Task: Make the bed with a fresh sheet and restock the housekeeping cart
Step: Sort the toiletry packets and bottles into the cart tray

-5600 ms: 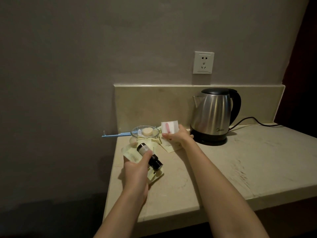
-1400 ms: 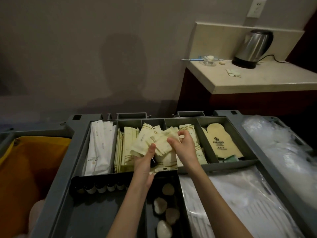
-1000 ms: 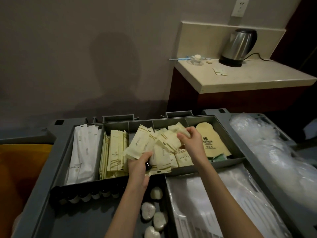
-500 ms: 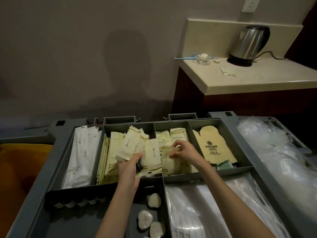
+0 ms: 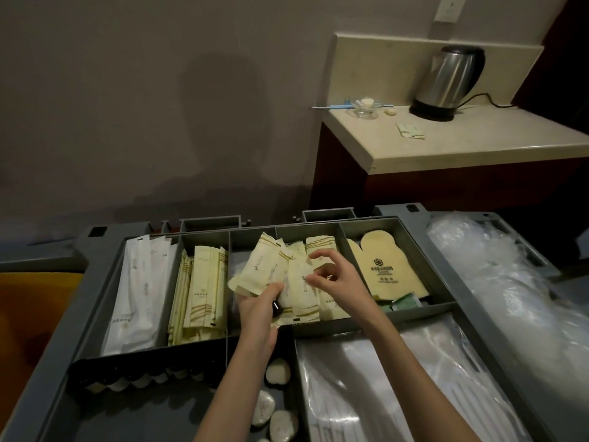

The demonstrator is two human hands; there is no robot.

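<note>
The cart tray looks matt grey plastic; the kettle is glossy metal; the surface is smooth stone; the sachets are matt paper.

Pale yellow packets with olive stripes; grey cart tray.

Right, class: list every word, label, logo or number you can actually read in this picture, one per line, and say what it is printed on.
No text here can be read.
Tan mitt-shaped packet: dark flower-like logo with lines of print below, too blurred to read.
Cream sachets in the left hand: small dark print, too small.
White sleeves: faint marks, illegible.
Kettle: no readable brand.
</note>
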